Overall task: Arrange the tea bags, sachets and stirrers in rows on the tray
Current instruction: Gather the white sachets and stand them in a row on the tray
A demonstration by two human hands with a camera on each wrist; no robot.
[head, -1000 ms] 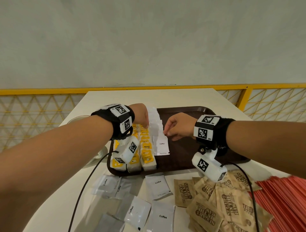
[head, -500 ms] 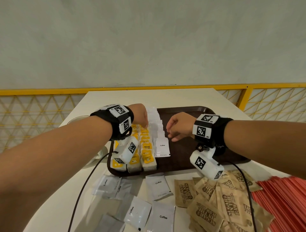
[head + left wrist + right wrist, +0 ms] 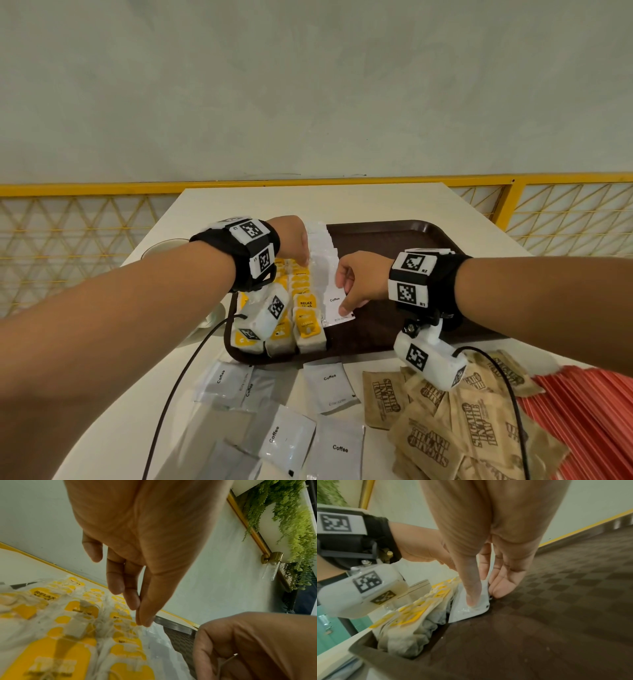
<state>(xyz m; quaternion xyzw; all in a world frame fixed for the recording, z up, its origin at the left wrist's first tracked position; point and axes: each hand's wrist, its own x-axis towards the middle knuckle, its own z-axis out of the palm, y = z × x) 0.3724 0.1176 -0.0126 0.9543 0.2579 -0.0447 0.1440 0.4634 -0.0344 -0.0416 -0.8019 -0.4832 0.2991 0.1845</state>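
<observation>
On the brown tray (image 3: 394,236), beside rows of yellow tea bags (image 3: 305,308), the right hand (image 3: 363,281) pinches the nearest white coffee sachet (image 3: 334,305) between thumb and fingertips (image 3: 502,588). Over the tea bags the left hand (image 3: 145,534) hangs relaxed, fingers straight, holding nothing.

A white table (image 3: 342,202) is carrying a brown tray (image 3: 394,236) at centre, loose coffee sachets (image 3: 329,390) near left, sugar sachets (image 3: 479,421) near right, red stirrers (image 3: 589,411) lying far right.
</observation>
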